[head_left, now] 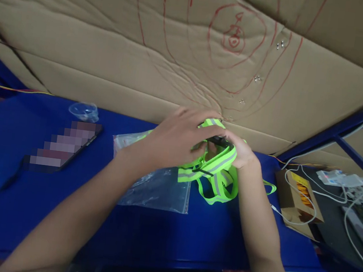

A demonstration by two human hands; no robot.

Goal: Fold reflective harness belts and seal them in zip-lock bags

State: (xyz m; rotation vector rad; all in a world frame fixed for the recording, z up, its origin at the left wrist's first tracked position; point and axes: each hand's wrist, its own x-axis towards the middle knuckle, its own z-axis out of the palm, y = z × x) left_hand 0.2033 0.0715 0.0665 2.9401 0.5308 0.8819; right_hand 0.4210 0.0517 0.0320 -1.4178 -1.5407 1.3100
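Observation:
Both hands are on a bundle of neon yellow-green reflective strap [221, 163] with a grey stripe and black fittings. My left hand [181, 136] reaches over it from the left, its fingers curled around the upper loops. From the right, my right hand [239, 149] grips the same strap; its fingers are mostly hidden behind the loops. Some loops hang below the hands towards the table. Under the left hand and strap lies a clear plastic zip bag [157, 192], flat on the blue table [162, 235].
A phone-like dark device [78, 150], partly blurred out, lies at left beside a clear plastic cup-like piece [85, 111]. An open cardboard box [291, 211] with orange contents and white cables [329, 196] sits at right. A cardboard wall [94, 59] with red drawings rises behind.

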